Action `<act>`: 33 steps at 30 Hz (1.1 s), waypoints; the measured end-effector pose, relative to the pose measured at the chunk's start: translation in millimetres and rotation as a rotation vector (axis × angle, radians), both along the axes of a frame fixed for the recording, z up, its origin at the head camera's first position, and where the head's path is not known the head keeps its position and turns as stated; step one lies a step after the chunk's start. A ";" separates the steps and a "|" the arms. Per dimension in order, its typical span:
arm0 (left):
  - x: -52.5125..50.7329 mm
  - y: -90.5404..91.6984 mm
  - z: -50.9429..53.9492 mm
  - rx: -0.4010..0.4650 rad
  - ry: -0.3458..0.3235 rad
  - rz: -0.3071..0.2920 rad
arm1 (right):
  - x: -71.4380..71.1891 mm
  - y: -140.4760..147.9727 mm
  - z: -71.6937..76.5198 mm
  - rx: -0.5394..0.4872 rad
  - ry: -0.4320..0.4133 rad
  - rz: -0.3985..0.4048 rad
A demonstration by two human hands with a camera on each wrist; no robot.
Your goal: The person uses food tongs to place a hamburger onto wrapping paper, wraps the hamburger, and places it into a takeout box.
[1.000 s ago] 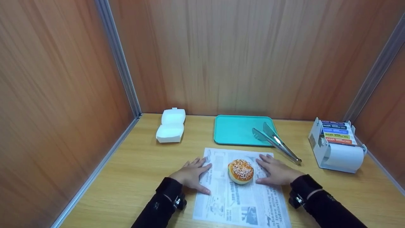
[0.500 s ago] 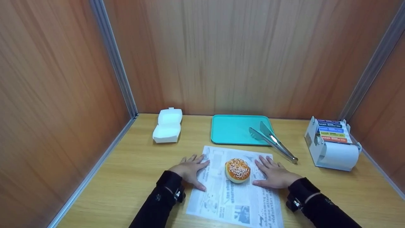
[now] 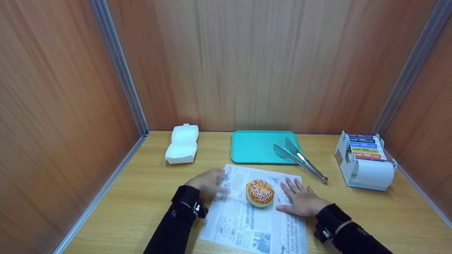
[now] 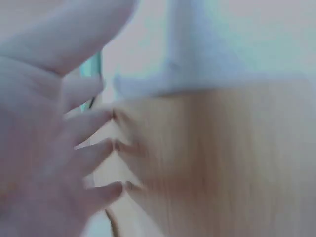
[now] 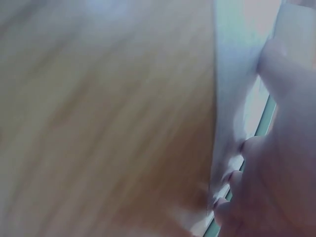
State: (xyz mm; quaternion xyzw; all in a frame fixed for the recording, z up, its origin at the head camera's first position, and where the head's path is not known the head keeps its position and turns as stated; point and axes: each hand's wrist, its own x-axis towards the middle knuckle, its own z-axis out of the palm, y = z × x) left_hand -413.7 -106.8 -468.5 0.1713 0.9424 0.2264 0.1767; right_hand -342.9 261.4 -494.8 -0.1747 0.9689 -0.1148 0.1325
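Note:
A round bun (image 3: 260,193) with a glossy brown top and white sprinkles sits on a printed newspaper-style sheet (image 3: 226,218). At the sheet's left edge my left hand (image 3: 208,181) is motion-blurred. The left wrist view shows that hand's thumb (image 4: 74,29) apart from the other fingers, whose tips are close to the tabletop by the paper's edge; nothing shows between them. My right hand (image 3: 303,201) rests with spread fingers on the right side of the sheet, right of the bun. In the right wrist view its fingertips lie along the paper's edge (image 5: 229,74).
Behind the sheet lies a teal tray (image 3: 247,148), with metal tongs (image 3: 303,162) leaning across its right corner. An open white clamshell box (image 3: 182,150) stands back left. At right is a white dispenser (image 3: 370,173) with a roll and coloured labels. Wood panels enclose the table.
My left hand has lifted its spread fingers from the sheet and drawn them together at its left edge. The right hand stays on the paper. The head view has shifted slightly.

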 end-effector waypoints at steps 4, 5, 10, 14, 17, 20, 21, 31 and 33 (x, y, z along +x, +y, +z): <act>-9.7 10.8 -2.5 -0.012 0.209 0.088 | 0.7 -0.5 2.3 -0.008 0.005 0.009; -12.0 14.5 -3.4 -0.051 0.259 0.102 | 0.7 -0.1 2.5 -0.009 0.007 0.010; -22.0 35.9 -13.3 -0.117 0.313 0.232 | 2.5 2.0 4.0 -0.008 0.007 0.003; -25.8 50.0 -19.1 -0.036 0.252 0.389 | 2.6 1.1 3.1 -0.006 -0.005 0.001; -27.5 56.7 -19.5 0.016 0.204 0.488 | 1.4 -0.4 2.2 -0.004 -0.007 0.001; -28.5 60.4 -18.3 0.030 0.152 0.524 | 1.0 -1.1 1.7 0.004 -0.008 -0.003; -28.5 60.9 -17.8 0.041 0.136 0.526 | 0.9 -1.2 1.3 0.007 -0.008 -0.005; -30.1 48.2 -15.5 0.392 0.126 0.580 | -0.2 -1.2 -1.5 -0.001 -0.002 -0.004; -30.6 46.4 -12.5 0.405 0.192 0.559 | -1.2 -0.8 -1.7 -0.007 -0.004 -0.011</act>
